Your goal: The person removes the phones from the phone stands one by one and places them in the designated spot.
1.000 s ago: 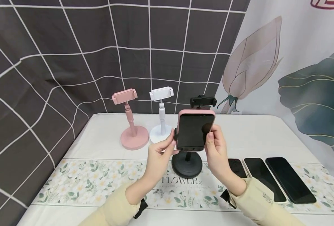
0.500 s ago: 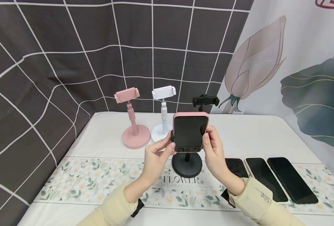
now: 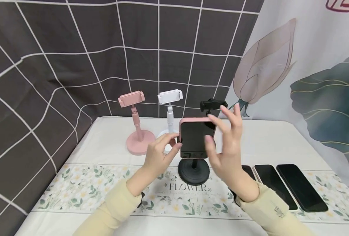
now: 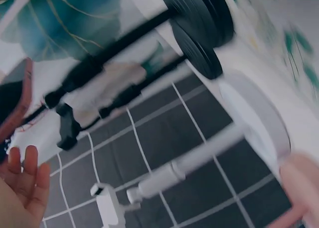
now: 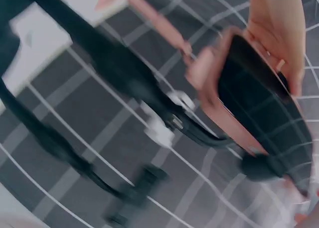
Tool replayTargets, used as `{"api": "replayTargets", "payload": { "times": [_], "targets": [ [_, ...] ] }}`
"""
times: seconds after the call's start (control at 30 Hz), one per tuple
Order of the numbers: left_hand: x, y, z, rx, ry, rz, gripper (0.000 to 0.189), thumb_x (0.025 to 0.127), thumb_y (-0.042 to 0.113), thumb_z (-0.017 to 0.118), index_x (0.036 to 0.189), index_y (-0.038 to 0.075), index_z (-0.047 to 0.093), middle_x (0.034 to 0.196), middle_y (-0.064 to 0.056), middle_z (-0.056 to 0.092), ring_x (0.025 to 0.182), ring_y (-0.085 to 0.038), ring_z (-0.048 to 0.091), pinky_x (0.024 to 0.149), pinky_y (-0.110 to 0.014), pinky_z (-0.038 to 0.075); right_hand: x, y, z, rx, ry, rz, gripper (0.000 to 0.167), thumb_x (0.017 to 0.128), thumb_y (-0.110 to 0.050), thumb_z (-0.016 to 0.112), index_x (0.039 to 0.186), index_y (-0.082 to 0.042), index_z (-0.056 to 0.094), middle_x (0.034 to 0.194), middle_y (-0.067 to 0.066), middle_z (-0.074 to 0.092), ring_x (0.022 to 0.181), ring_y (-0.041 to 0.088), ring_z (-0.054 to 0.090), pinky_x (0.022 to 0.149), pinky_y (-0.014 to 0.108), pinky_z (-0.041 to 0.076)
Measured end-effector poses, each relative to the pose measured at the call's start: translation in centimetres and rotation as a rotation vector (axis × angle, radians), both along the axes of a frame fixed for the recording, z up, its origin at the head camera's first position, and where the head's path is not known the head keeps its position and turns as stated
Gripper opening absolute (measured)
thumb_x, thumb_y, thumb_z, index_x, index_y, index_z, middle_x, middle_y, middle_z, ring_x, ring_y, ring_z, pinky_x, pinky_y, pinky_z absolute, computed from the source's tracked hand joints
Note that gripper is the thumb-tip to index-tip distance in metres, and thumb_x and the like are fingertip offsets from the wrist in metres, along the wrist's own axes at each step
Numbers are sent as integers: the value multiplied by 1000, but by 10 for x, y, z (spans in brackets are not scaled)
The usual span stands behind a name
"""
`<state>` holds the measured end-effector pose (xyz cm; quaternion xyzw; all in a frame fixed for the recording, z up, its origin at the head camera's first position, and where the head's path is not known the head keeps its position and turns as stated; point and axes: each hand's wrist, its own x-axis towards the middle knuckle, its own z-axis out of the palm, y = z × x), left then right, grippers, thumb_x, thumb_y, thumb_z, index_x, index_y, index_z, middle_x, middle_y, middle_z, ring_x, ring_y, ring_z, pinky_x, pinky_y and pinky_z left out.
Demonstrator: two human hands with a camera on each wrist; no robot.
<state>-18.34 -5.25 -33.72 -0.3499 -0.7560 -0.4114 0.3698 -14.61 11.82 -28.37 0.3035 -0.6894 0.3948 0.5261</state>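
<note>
A phone in a pink case [image 3: 195, 139] sits upright, tilted back, in the clamp of a black phone stand [image 3: 193, 172]. Most of that stand's pole is hidden behind the phone in the head view. At the phone's left edge, my left hand [image 3: 157, 157] pinches the dark clamp end between thumb and forefinger. My right hand [image 3: 229, 154] is beside the right edge, fingers spread and raised, its thumb overlapping the screen in the head view. In the right wrist view the pink-cased phone [image 5: 261, 103] has a black clamp piece [image 5: 256, 166] at its lower edge.
Behind stand a pink phone stand [image 3: 140, 141], a white one [image 3: 170, 97] and a second black one [image 3: 213, 104]. Several phones lie at right: a black phone [image 3: 301, 186], a light-edged phone [image 3: 275, 183], and one partly behind the right wrist. A floral runner [image 3: 103, 193] crosses the table.
The right hand has let go of the phone's right edge and spread its fingers upward. The phone sits slightly further left and lower; the left hand stays at its left edge.
</note>
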Motion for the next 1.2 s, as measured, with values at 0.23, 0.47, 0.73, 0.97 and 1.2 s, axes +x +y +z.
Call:
{"api": "replayTargets", "payload": {
  "times": [0.23,0.47,0.73,0.97,1.2],
  "targets": [
    [-15,-6,12,-238,246,69,52,101,46,26,89,5,55,68,-2,52,54,-12,45,44,-22,35,3,-31,6,308,-17,-336,36,91,-21,56,126,-15,57,140,20,40,137,52,13,104,67,21],
    [-20,-8,19,-340,337,43,52,102,42,25,84,3,54,64,-3,52,53,-15,48,44,-25,37,-15,-46,-6,260,114,-448,35,82,-11,65,117,-10,60,136,20,42,137,43,17,92,62,26],
    [-23,-9,18,-321,294,-34,52,101,45,27,82,3,51,64,-2,48,53,-13,43,45,-24,35,-24,-44,-8,273,236,-486,30,80,-7,63,109,-9,64,124,14,56,115,40,34,81,55,27],
    [-23,-11,21,-318,170,-168,20,78,13,66,86,5,50,64,-3,47,55,-11,41,49,-21,35,-29,-41,-4,248,294,-458,25,76,-6,57,100,-9,66,112,12,64,102,37,40,73,51,30],
    [-25,-14,24,-280,24,-313,18,78,4,66,84,7,50,68,-3,48,59,-11,43,54,-18,37,-29,-36,0,250,273,-428,25,74,-6,56,97,-10,65,110,11,65,97,36,39,70,50,30]
  ]
}}
